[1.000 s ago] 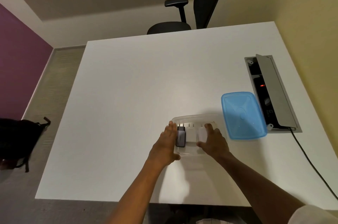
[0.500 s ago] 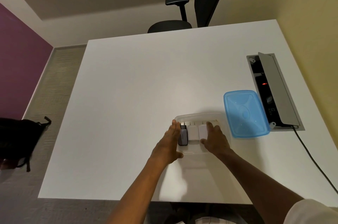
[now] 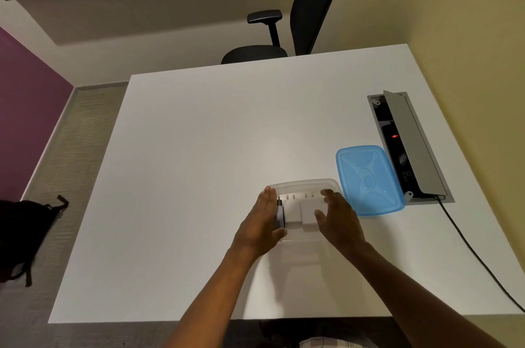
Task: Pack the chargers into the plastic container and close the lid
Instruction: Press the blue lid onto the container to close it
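Note:
The clear plastic container (image 3: pixel 304 184) stands near the table's front edge with no lid on it. Inside, three chargers lie side by side with their prongs pointing away from me: a dark charger (image 3: pixel 280 217) on the left, a white charger (image 3: pixel 292 209) in the middle and a second white charger (image 3: pixel 308 215) on the right. My left hand (image 3: pixel 262 224) lies flat against the container's left side beside the dark charger. My right hand (image 3: pixel 339 219) hovers over the right side, fingers spread, its thumb by the right white charger. The blue lid (image 3: pixel 366 180) lies flat just right of the container.
An open grey cable box (image 3: pixel 412 145) with a red light is set into the white table (image 3: pixel 199 177) at the right. A black cable (image 3: pixel 477 256) runs from it to the front right. A black office chair (image 3: pixel 287 20) stands beyond the far edge, and a dark bag (image 3: pixel 25 231) lies on the floor at left.
The chargers have been pushed together into a tight row. My right hand has drawn back to the right, uncovering the right white charger. My left hand stays at the container's left side.

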{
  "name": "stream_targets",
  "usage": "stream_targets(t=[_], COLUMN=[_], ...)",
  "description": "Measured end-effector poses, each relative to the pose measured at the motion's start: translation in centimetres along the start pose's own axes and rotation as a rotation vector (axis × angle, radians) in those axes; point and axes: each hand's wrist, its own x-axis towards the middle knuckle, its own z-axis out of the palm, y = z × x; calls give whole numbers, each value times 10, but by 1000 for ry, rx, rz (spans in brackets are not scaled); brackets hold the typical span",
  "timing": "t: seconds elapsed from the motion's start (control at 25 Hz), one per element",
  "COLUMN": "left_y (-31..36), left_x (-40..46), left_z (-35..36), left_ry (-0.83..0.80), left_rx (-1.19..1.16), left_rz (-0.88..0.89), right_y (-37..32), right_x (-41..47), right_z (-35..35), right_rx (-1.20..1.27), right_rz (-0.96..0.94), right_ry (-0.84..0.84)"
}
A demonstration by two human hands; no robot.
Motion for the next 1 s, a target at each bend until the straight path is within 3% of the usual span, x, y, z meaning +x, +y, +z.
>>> stream_targets(t=[0.28, 0.36, 0.44, 0.52, 0.64, 0.76, 1.0], left_y=[49, 72, 95, 121, 152, 178, 195], left_x=[29, 45, 58, 73, 102, 131, 180], left_z=[-8, -8, -4, 5, 28, 49, 83], left_ry=[173, 182, 117, 47, 43, 119, 24], left_rx=[-207, -407, -742, -936, -891, -779, -538], left_rz=[15, -33, -74, -94, -108, -178, -422], right_y=[41, 62, 84, 111, 142, 155, 161], right_x=[7, 16, 27, 38, 47, 56, 84], right_z=[-55, -68, -80, -89, -89, -78, -58], right_rx=[251, 314, 372, 406, 326, 94, -131], right_rz=[79, 133, 227, 336, 406, 290, 262], right_ry=[246, 284, 272, 231, 152, 38, -25])
